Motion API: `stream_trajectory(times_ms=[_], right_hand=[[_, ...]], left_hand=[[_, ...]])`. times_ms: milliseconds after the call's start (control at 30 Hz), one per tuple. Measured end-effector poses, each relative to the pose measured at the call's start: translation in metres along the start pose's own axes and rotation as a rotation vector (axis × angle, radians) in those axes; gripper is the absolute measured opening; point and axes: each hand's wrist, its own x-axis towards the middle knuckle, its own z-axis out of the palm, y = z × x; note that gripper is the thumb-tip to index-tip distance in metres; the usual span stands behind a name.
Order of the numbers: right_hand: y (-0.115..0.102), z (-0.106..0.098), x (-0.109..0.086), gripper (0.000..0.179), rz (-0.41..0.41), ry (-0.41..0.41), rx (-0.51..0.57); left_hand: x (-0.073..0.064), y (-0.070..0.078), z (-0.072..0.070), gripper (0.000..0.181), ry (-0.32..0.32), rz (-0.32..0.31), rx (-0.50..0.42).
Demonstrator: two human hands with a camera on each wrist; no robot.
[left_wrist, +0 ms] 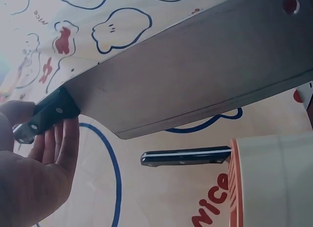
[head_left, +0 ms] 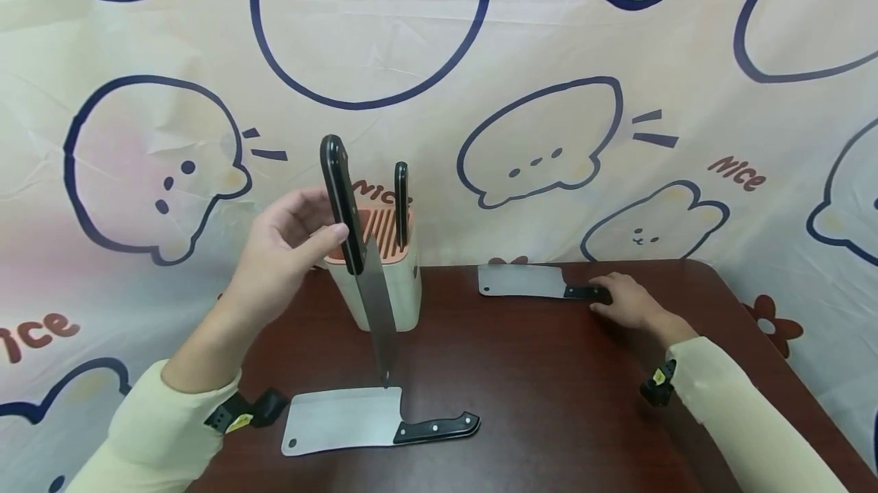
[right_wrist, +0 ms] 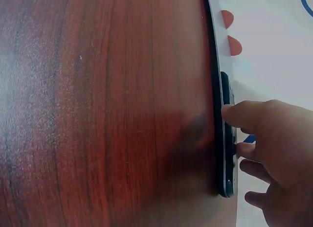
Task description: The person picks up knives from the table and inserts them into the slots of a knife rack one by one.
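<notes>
My left hand (head_left: 277, 245) holds a cleaver (head_left: 378, 310) by its black riveted handle, thumb on one side and fingers on the other. Its broad blade hangs tip down in front of the knife block (head_left: 405, 295), and the hole near its end shows in the left wrist view. Cream-coloured, the block has a pink slotted top with one black-handled knife (head_left: 401, 203) standing in it. At the table's back edge, my right hand (head_left: 631, 302) pinches the black handle of a second cleaver (head_left: 521, 280), which lies flat with its blade to the left.
Another cleaver (head_left: 346, 418) lies flat at the front left of the dark wooden table (head_left: 535, 394), handle to the right. A cloth (head_left: 411, 36) printed with cartoon faces hangs right behind the table and down both sides.
</notes>
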Motion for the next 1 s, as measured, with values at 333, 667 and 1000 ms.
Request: stream_trajectory(times_ms=[333,667,1000], right_hand=[[0.007,0.009,0.000,0.049,0.023,0.006,-0.024],[0.006,0.012,-0.003,0.039,-0.003,0.017,0.028],[0.013,0.013,-0.003,0.034,-0.020,0.043,0.024]], left_hand=[[0.015,0.008,-0.010,0.030,0.068,0.022,-0.016],[0.035,0.012,-0.017,0.030,0.138,0.041,-0.106],[0.055,0.018,-0.020,0.028,0.160,0.107,-0.239]])
